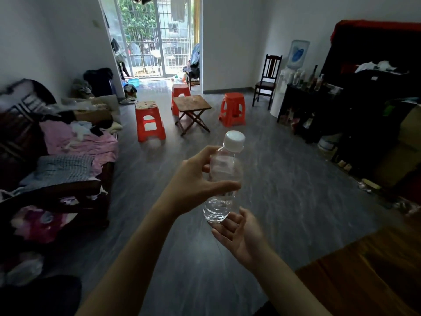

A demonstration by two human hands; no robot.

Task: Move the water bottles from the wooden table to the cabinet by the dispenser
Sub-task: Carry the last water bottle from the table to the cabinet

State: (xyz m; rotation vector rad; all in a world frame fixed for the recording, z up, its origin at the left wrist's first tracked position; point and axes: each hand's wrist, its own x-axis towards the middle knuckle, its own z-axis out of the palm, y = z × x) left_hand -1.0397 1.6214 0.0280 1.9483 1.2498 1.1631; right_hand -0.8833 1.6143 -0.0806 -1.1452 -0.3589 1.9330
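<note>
Item: clear water bottle (pixel 224 179), white cap (pixel 234 138), upright with a slight tilt, held in mid-air over the grey floor (pixel 284 179) in front of me.

My left hand (pixel 196 179): grip closed around the bottle's middle, thumb across the near side, fingers curled behind it.

My right hand (pixel 239 233): palm up, fingers loosely spread just under the bottle's base; whether it touches the base I cannot tell. It holds nothing.

Wooden bench (pixel 192 103): small folding type, far across the room, between three red stools (pixel 149 124).

Water dispenser (pixel 293 65): by the right wall, blue jug on top, beside a dark wooden chair (pixel 267 78).

Dark cabinet (pixel 303 103): just beside the dispenser, a row of bottles (pixel 305 78) standing on its top.

Sofa (pixel 57 156): left, heaped with clothes.

Brown wooden surface (pixel 364 270): lower right corner.
</note>
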